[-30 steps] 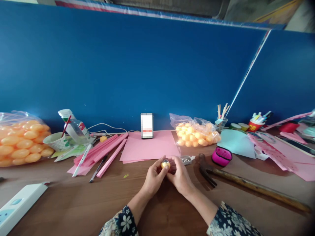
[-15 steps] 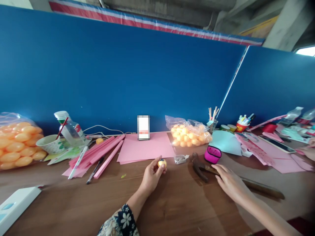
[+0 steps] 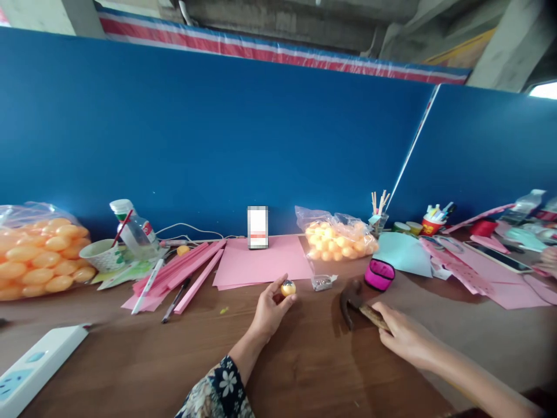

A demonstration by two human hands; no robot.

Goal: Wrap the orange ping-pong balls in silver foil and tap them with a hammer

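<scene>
Between thumb and fingers, my left hand (image 3: 270, 309) holds a small orange-yellow ball (image 3: 288, 288) with a shiny silver patch on top. My right hand (image 3: 402, 331) is wrapped around the wooden handle of a claw hammer (image 3: 351, 299); its dark metal head points left, just over the table. Beyond the hands lies a small clear packet (image 3: 322, 283) with shiny bits inside. A bright pink wristband (image 3: 379, 274) sits behind the hammer. Further back, a clear bag of orange balls (image 3: 335, 241) rests beside pink paper sheets (image 3: 265, 262).
A larger bag of orange balls (image 3: 43, 255), a paper cup (image 3: 99, 255) and a plastic bottle (image 3: 136, 229) stand at the left. Near them are pink strips (image 3: 178, 270), a pen (image 3: 176, 299) and a white power strip (image 3: 41, 368). A phone (image 3: 500, 258) lies at the right. A blue partition (image 3: 217, 128) closes the back.
My right hand has closed around the hammer's handle and raised the hammer, which lay on the table. My left hand still holds the ball, now tilted slightly differently. The view has shifted a little.
</scene>
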